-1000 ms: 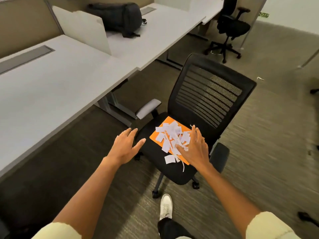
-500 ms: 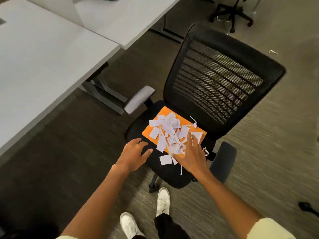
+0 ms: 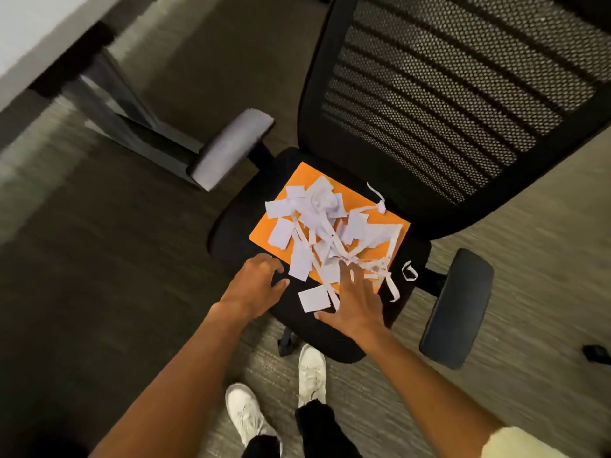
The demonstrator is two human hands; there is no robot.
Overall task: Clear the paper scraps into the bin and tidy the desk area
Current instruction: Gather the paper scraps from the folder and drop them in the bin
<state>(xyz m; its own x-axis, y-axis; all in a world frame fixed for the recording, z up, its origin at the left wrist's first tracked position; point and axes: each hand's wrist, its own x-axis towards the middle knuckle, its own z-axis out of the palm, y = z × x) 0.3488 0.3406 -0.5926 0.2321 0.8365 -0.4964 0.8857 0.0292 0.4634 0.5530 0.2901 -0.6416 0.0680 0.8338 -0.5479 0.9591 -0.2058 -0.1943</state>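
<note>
A heap of white paper scraps (image 3: 322, 223) and strips lies on an orange sheet (image 3: 380, 256) on the seat of a black office chair (image 3: 238, 223). One loose scrap (image 3: 314, 298) lies on the seat in front of the sheet, and a curled strip (image 3: 409, 271) sits near the right armrest. My left hand (image 3: 256, 284) hovers at the seat's front left with fingers loosely curled, holding nothing. My right hand (image 3: 357, 302) lies spread over the near edge of the heap, its fingertips among the strips. No bin is in view.
The chair's mesh back (image 3: 446, 94) rises behind the heap, with armrests on the left (image 3: 231, 147) and on the right (image 3: 458, 305). A white desk corner (image 3: 29, 31) and its metal leg (image 3: 112, 110) stand at upper left. My white shoes (image 3: 310, 371) are on the carpet under the seat.
The camera has moved closer and tilted down over the chair. Both hands have come to the seat's front edge; the right hand has slid back to the near edge of the heap.
</note>
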